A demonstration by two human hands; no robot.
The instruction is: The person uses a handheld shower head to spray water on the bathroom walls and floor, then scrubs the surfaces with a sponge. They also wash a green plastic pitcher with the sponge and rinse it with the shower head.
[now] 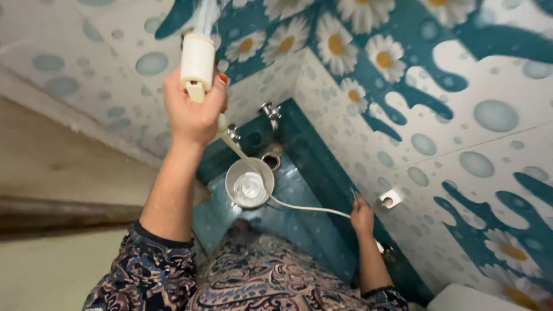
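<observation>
Inspector: Report your grip, both hands.

Me: My left hand (193, 112) is closing fully around the sprayer (197, 60), a cream cylinder, and I am holding it raised, nozzle toward the upper wall. Water is streaming out of its top against the tiles. My right hand (362, 214) is reaching low, by the white wall fitting (390, 198), where the hose (299, 207) is ending. Its fingers are curling there, touching hose or fitting; I cannot tell whether they are clamping anything.

Inspector: How far along is the work?

Me: I am judging it as under way. The spray is running and hitting the wall (472, 109), so the water is on. The wall is showing no clear wet or soapy patches I can read, so how much is rinsed I cannot say. The bucket (249, 182) is standing on the floor in the corner, with what looks like water in it.

Inspector: Counts?

Me: I am counting one sprayer, one hose, one bucket, two metal taps (269, 112) in the corner, one white fitting, and two hands, both mine.
</observation>
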